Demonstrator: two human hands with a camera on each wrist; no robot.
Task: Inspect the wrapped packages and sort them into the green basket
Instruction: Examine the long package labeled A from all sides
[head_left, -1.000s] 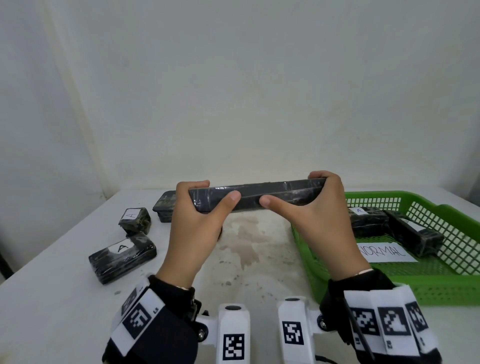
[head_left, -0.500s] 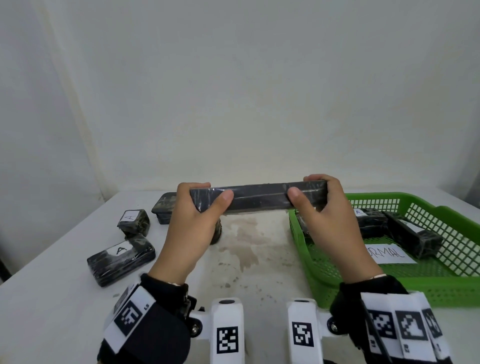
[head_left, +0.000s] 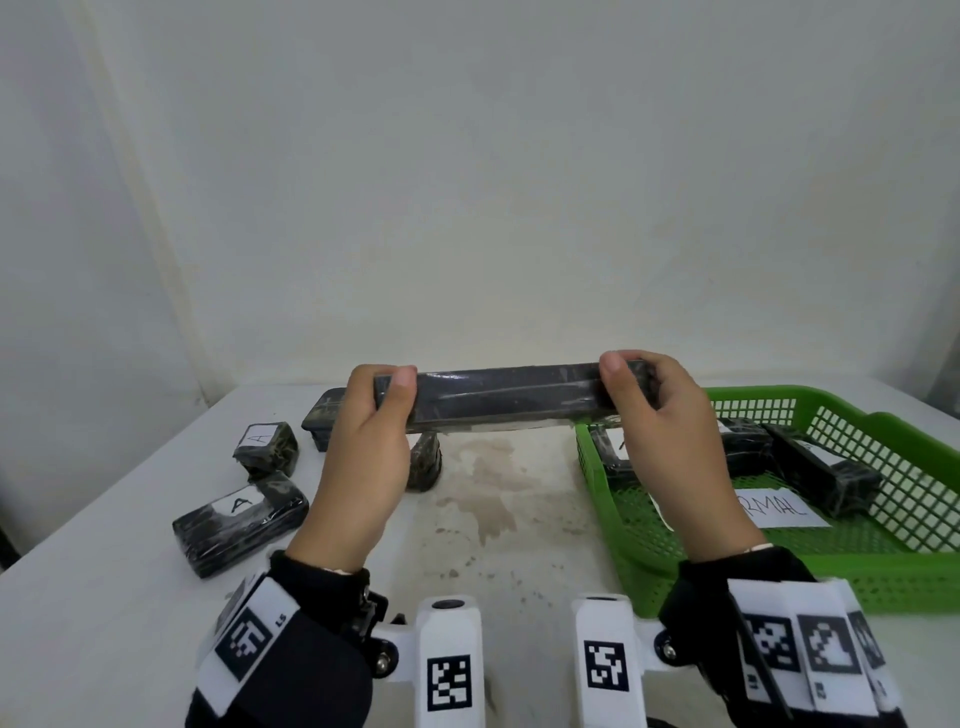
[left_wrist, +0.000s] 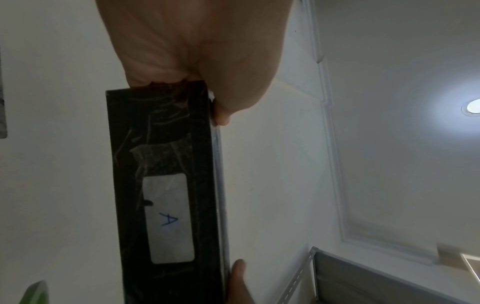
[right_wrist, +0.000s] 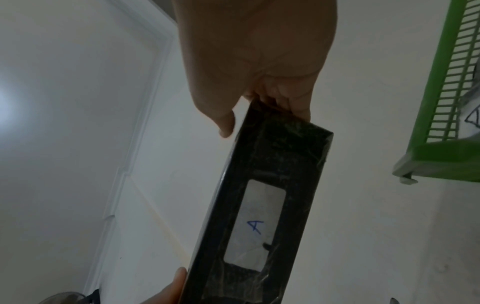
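Both hands, left (head_left: 363, 457) and right (head_left: 670, 441), kept a closed grip on one long package (head_left: 506, 397); below it, four packages lay on the counter (head_left: 104, 597).

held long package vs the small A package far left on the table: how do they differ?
Held package: long bar, lifted off the table, left hand and right hand gripping its ends. Small package: short and blocky, resting on the table, untouched.
Label: the held package's white A label faces away from the head camera and shows in the wrist views; the small package's faces up.
Shared: dark, glossy wrap, white label marked A.
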